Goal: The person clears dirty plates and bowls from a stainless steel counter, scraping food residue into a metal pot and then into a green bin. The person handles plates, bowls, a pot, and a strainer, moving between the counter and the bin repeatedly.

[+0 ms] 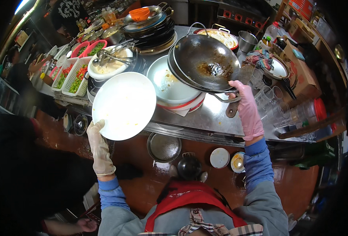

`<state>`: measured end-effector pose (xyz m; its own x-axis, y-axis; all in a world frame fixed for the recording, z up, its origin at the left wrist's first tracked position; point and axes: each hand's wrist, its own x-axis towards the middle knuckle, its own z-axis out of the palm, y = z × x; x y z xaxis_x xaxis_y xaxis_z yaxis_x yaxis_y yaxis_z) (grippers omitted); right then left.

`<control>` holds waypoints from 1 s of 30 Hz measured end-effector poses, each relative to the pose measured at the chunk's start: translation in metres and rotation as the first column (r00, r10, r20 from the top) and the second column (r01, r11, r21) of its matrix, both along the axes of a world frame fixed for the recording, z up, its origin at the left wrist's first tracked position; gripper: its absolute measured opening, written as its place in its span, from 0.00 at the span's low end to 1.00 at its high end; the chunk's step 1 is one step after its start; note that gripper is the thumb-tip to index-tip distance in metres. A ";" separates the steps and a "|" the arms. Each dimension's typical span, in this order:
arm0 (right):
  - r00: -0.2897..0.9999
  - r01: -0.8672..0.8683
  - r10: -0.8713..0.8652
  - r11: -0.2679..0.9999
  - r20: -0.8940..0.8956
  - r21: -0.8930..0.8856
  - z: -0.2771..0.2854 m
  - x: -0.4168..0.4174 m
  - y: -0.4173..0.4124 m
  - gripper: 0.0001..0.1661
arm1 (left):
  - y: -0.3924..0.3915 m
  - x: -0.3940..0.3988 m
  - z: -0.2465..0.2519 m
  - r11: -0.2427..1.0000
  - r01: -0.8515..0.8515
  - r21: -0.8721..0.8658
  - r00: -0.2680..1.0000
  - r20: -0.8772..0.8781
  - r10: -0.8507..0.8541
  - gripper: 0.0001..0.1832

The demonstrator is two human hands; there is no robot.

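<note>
My left hand (101, 149), in a pale translucent glove, grips the near-left rim of a large white plate (124, 106) with small food specks on it. The plate is held up in front of the steel counter's edge. In a pink glove, my right hand (246, 107) is shut on the near loop handle of a dark wok (208, 63). Brown residue coats the wok's middle. Another pan's rim shows beneath it. Partly under the wok lies a pale round dish (168, 79) with food scraps, on top of red-rimmed dishes (180, 106).
Behind the plate, ladles (106, 57) rest across a white tub (110, 66). White baskets (79, 78) hold chopped vegetables. Black pans (150, 35) are stacked at the back. Clear cups (268, 94) crowd the right. Pans (164, 147) and bowls (219, 157) sit on the floor. People stand at left.
</note>
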<state>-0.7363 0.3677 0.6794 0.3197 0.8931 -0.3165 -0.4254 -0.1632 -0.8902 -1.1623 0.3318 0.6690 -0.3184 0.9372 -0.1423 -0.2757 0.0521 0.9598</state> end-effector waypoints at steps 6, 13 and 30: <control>0.992 0.113 -0.114 0.993 0.054 0.021 0.015 0.029 -0.048 0.08 | -0.006 0.017 -0.003 0.999 0.031 0.027 0.999 0.035 -0.032 0.22; 0.940 0.313 -0.292 0.944 0.178 -0.106 -0.009 0.047 -0.138 0.10 | -0.028 0.011 -0.011 0.985 0.168 0.048 0.986 -0.023 -0.167 0.25; 0.874 0.350 -0.192 0.887 0.447 -0.302 -0.144 0.065 -0.163 0.12 | -0.110 0.033 -0.133 0.815 0.429 -0.390 0.869 -0.070 -0.490 0.13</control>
